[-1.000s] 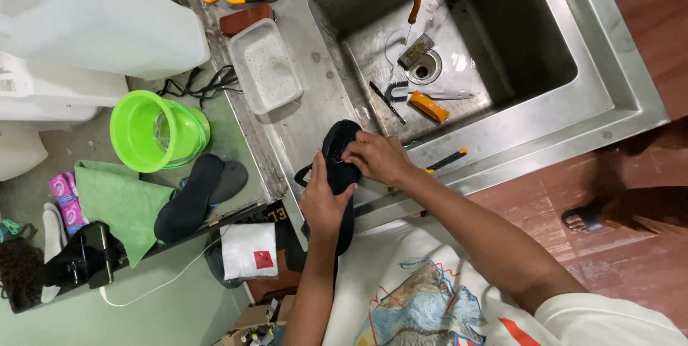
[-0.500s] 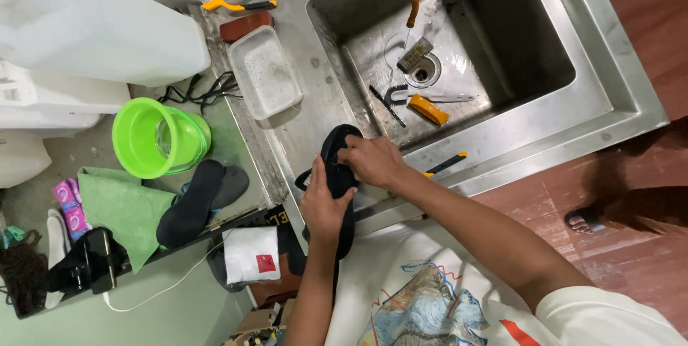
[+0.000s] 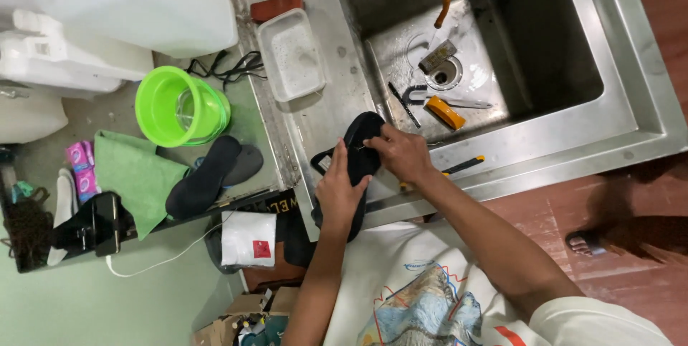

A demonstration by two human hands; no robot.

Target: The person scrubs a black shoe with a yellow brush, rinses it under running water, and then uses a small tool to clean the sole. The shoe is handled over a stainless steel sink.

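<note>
Both hands, left hand and right hand, grip a black sandal with closed fingers over the sink's front rim.

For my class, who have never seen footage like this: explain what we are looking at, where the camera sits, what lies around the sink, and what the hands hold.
There is no machine here. A person wears one camera on the head, looking down at their own two bare hands. The left hand and right hand both hold a black sandal over the rim of a steel sink. In the basin lie an orange-handled tool and other small tools near the drain. Left of the basin sits a white tray. Lower down stand a green bucket, a green cloth and another pair of dark sandals.
</note>
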